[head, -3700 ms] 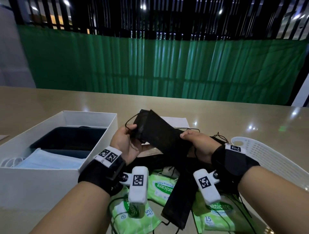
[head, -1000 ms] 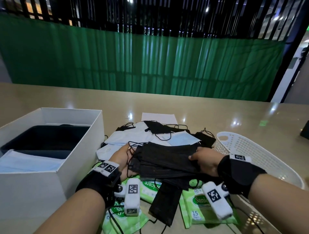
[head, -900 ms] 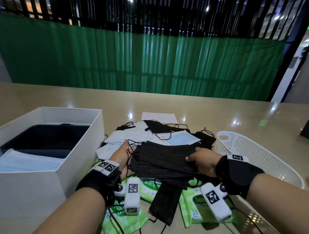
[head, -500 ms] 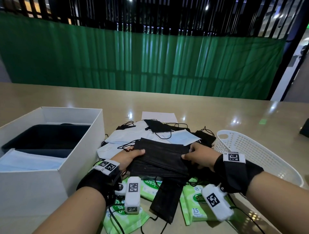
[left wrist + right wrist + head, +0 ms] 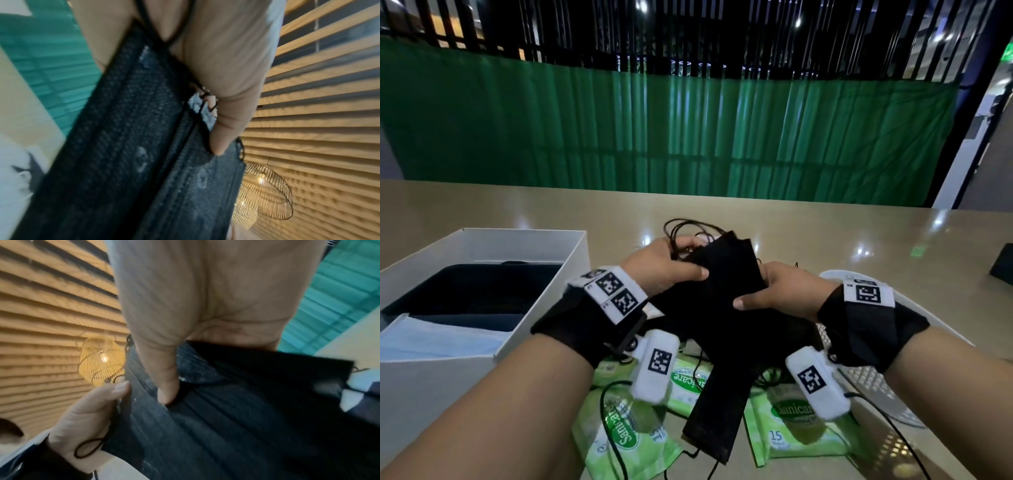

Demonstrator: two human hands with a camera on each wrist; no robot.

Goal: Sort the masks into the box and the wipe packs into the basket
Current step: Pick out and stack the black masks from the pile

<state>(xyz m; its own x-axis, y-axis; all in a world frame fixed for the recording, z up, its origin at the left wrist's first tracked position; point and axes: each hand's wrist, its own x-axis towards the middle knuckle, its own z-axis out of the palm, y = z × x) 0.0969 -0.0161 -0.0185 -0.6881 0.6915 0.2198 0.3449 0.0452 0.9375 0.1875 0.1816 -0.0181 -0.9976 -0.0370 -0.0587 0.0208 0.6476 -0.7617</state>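
Observation:
Both hands hold a stack of black masks (image 5: 726, 274) lifted above the table. My left hand (image 5: 667, 267) grips its left end, thumb on top, ear loops trailing over the fingers; in the left wrist view the thumb (image 5: 222, 129) presses the black masks (image 5: 144, 154). My right hand (image 5: 780, 291) grips the right end; the right wrist view shows its thumb (image 5: 166, 378) on the black masks (image 5: 236, 410). Another black mask (image 5: 719, 394) lies below across green wipe packs (image 5: 626, 435). The white box (image 5: 493, 236) at left holds dark and pale blue masks. The white basket (image 5: 914, 394) sits at right.
More green wipe packs (image 5: 794, 431) lie near the table's front edge under my wrists. A dark object (image 5: 1003, 265) sits at the far right edge. A green curtain hangs behind the beige table (image 5: 825, 233).
The stack of black masks was gathered on the pile and is now lifted off it, tilted more upright between both hands. The white and blue masks on the table are now hidden behind my hands.

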